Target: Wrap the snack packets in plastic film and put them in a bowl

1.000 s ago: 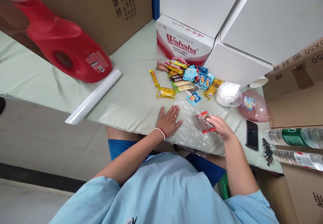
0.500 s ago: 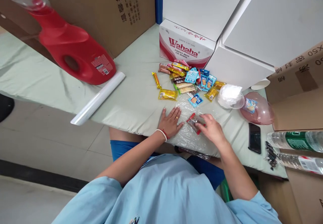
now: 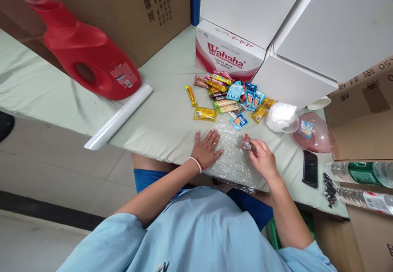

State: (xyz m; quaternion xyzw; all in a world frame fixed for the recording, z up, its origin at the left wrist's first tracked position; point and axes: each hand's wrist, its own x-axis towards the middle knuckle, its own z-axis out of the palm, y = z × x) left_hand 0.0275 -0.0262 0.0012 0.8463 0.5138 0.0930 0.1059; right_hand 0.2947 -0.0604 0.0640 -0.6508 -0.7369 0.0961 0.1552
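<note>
My right hand (image 3: 263, 158) pinches a small red-and-clear snack packet (image 3: 246, 142) above a sheet of clear plastic wrap (image 3: 230, 157) on the table. The fingers cover much of the packet. Palm down, my left hand (image 3: 206, 148) lies flat on the left edge of the wrap, fingers spread. Beyond both hands is a pile of wrapped snacks (image 3: 227, 96) in yellow, brown, green and blue. Nearest to the wrap are a blue packet (image 3: 238, 121) and a yellow packet (image 3: 205, 113).
At left stand a red jug (image 3: 89, 59) and a white roll (image 3: 118, 118). Behind the snacks is a Wahaha box (image 3: 229, 53). To the right are a white bundle in a bowl (image 3: 281, 116), a pink bowl (image 3: 319, 135), a phone (image 3: 310, 169) and plastic bottles (image 3: 362, 171).
My right hand has closed on the red snack packet and lifted it off the wrap, moving slightly right. My left hand stays flat in its place.
</note>
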